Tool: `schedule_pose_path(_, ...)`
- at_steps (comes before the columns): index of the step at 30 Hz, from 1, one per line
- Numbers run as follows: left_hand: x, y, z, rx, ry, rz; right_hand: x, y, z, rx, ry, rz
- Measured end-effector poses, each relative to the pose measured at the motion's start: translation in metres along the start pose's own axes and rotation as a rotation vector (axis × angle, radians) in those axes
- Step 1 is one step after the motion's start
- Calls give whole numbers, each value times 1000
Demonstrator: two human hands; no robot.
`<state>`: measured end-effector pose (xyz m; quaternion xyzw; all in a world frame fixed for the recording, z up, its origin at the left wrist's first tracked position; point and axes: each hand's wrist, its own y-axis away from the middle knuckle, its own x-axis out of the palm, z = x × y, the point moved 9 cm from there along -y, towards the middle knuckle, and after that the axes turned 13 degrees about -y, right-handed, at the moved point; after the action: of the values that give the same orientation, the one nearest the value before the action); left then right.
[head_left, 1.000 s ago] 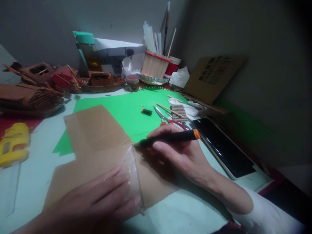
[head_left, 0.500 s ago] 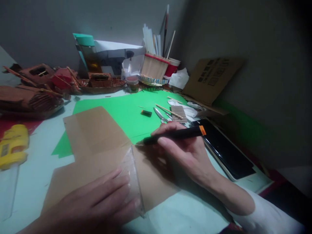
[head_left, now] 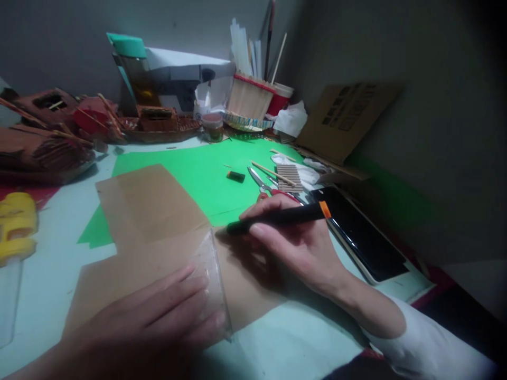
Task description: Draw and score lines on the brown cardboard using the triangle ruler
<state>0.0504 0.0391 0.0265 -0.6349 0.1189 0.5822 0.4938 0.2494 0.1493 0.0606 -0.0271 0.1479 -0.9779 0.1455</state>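
My right hand [head_left: 293,237] grips a black marker [head_left: 277,216] with an orange end, its fingers closed round the barrel. The marker's tip is at the far end of a clear plastic ruler [head_left: 214,264]; whether it touches the surface I cannot tell. Flat across that ruler lies my left hand [head_left: 166,311], fingers stretched out and pressing it onto a brown cardboard sheet [head_left: 150,211]. The ruler's straight edge runs toward me over the cardboard. Under the cardboard's far part is a green sheet [head_left: 170,158], with the marker's black cap [head_left: 236,177] on it.
Scissors [head_left: 259,179], thin sticks [head_left: 273,173] and a corrugated piece [head_left: 289,178] lie beyond my right hand. A black phone [head_left: 360,237] is at right. A yellow glue gun [head_left: 18,224] is at left. Brown model boats [head_left: 43,150], a bottle [head_left: 138,74] and a wooden holder [head_left: 249,100] stand behind.
The whole view has shifted slightly, so things sit a little higher and further left. The marker tip is a bit nearer the ruler's far end; my left hand stays on the ruler.
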Motion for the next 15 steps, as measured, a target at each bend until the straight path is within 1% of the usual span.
schedule_pose_path(4,-12,-16,0,113,-21,-50,2,1,-1,-31,61,11)
schedule_pose_path(7,-13,-21,3,77,-59,-53,2,2,0,-50,82,5)
schedule_pose_path(9,-13,-22,3,57,-44,-53,2,3,0,-54,88,4)
schedule_pose_path(13,-16,-23,2,26,-2,-94,3,2,2,-59,93,15)
schedule_pose_path(15,-16,-22,3,11,-5,-91,4,2,3,-63,97,20)
